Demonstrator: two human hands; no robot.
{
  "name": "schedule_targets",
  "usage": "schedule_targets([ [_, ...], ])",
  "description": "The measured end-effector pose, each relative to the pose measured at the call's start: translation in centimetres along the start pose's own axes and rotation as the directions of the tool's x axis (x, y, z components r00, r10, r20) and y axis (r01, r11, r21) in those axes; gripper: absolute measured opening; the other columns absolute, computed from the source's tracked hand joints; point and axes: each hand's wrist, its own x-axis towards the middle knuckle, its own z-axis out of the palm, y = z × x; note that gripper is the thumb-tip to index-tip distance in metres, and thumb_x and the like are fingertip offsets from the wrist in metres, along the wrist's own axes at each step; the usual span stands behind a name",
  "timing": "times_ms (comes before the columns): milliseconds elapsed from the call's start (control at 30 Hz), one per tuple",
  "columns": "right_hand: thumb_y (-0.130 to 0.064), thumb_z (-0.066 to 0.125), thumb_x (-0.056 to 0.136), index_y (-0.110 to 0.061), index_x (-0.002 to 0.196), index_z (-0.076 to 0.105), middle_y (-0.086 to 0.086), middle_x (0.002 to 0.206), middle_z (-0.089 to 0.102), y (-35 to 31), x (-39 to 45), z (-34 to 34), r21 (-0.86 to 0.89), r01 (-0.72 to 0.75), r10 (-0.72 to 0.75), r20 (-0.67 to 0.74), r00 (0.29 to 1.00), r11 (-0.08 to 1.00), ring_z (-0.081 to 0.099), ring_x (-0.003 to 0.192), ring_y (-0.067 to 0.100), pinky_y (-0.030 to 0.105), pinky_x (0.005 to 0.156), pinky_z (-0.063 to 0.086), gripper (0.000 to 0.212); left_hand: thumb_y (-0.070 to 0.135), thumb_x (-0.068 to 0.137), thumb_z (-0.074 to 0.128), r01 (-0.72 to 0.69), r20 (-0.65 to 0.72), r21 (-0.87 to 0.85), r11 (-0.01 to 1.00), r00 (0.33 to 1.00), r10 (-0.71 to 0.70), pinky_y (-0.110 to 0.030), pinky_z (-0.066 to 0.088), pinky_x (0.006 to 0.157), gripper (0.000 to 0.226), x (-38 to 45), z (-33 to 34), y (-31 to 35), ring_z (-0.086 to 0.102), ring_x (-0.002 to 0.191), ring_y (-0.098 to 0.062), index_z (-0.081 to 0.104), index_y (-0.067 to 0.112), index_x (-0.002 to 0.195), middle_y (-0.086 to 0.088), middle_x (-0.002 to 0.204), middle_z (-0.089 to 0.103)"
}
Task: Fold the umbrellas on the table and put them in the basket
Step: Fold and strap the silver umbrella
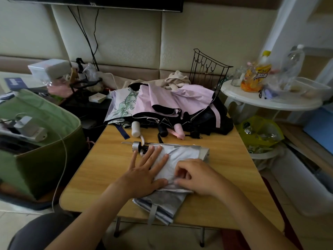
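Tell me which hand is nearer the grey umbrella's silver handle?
Left. The left hand presses flat on the grey umbrella, fingers just short of the silver handle; the right hand pinches fabric farther away.

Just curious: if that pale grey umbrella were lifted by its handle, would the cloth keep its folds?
Probably not. The grey umbrella looks floppy: its canopy creases under the left hand and droops past the table edge. The right hand pinches a fold, and the strap looks unfastened.
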Motion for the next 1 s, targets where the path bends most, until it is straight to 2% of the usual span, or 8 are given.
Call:
schedule_targets([
  [200,-0.027,0.068,0.096,-0.022,0.097,0.072,-0.016,0.096,0.058,1.8,3.2,-1.9,-0.079,0.062,-0.088,-0.387,0.918,0.995,0.056,0.092,0.012,0.037,0.082,0.052,0.007,0.087,0.070,-0.025,0.003,-0.001,0.041,0.999,1.000,-0.003,-0.058,-0.019,0.120,0.094,0.1,0.5,0.0,-0.042,0.146,-0.017,-0.032,0.041,0.152,0.009,0.157,-0.046],
  [467,-0.054,0.082,0.080,-0.024,0.129,0.064,-0.004,0.128,0.058,3.9,7.1,-2.6,-0.104,-0.116,0.120,0.036,0.992,0.988,0.054,0.117,0.016,0.034,0.099,0.046,0.060,0.078,0.097,0.008,-0.018,-0.134,0.048,0.999,0.991,0.024,-0.061,-0.003,0.117,0.081,-0.1,1.5,0.0,-0.006,0.158,-0.027,0.010,0.031,0.164,-0.002,0.171,-0.009],
  [600,-0.053,0.084,0.077,-0.023,0.117,0.061,-0.003,0.118,0.055,3.7,7.6,-2.4,-0.145,-0.100,0.109,0.053,0.993,0.984,0.053,0.107,0.017,0.033,0.084,0.044,0.055,0.078,0.094,0.028,0.016,-0.007,-0.085,0.996,1.000,-0.016,-0.055,-0.017,0.122,0.081,-0.4,-0.2,0.3,-0.033,0.150,-0.012,0.004,0.041,0.162,0.014,0.164,-0.032],
  [700,-0.050,0.084,0.076,-0.021,0.110,0.059,-0.002,0.111,0.055,3.4,7.8,-2.2,-0.164,-0.099,0.110,0.059,0.992,0.982,0.054,0.102,0.020,0.038,0.087,0.050,0.051,0.082,0.085,0.024,0.003,-0.125,-0.317,0.949,0.991,-0.044,-0.047,0.006,0.125,0.069,-0.2,-2.5,0.2,0.012,0.150,-0.004,0.051,0.046,0.138,0.020,0.161,0.020],
  [767,-0.048,0.083,0.077,-0.021,0.107,0.058,-0.002,0.109,0.055,3.1,7.7,-2.2,-0.163,-0.100,0.113,0.071,0.991,0.982,0.055,0.101,0.021,0.041,0.088,0.051,0.047,0.071,0.091,0.032,-0.006,-0.290,-0.468,0.884,0.946,-0.147,-0.040,0.032,0.112,0.050,0.5,-3.3,-0.2,0.046,0.125,-0.001,0.066,0.040,0.113,0.019,0.133,0.052],
  [867,-0.042,0.080,0.081,-0.021,0.095,0.058,-0.003,0.103,0.056,2.8,7.6,-2.1,-0.173,-0.097,0.113,0.082,0.990,0.980,0.057,0.096,0.021,0.044,0.085,0.053,0.034,0.034,0.093,0.065,0.098,-0.432,-0.572,0.815,0.808,-0.401,-0.031,0.049,0.081,0.010,2.2,-3.8,-1.2,0.059,0.094,-0.015,0.063,0.024,0.095,0.008,0.102,0.057],
  [933,-0.038,0.078,0.081,-0.021,0.088,0.056,-0.004,0.097,0.055,2.6,7.6,-1.9,-0.199,-0.081,0.098,0.077,0.992,0.977,0.059,0.091,0.021,0.044,0.081,0.055,0.029,0.028,0.086,0.075,0.230,-0.396,-0.585,0.778,0.756,-0.521,-0.028,0.041,0.078,0.026,2.8,-3.9,-2.0,0.053,0.096,-0.022,0.055,0.016,0.100,0.002,0.103,0.050],
  [1000,-0.035,0.078,0.079,-0.023,0.085,0.054,-0.005,0.097,0.052,2.4,7.7,-1.9,-0.225,-0.060,0.076,0.065,0.995,0.973,0.059,0.091,0.024,0.045,0.080,0.055,0.028,0.038,0.082,0.078,0.248,-0.407,-0.432,0.867,0.804,-0.433,-0.028,0.036,0.087,0.046,3.1,-3.9,-2.4,0.044,0.108,-0.022,0.054,0.017,0.114,0.001,0.114,0.047],
])
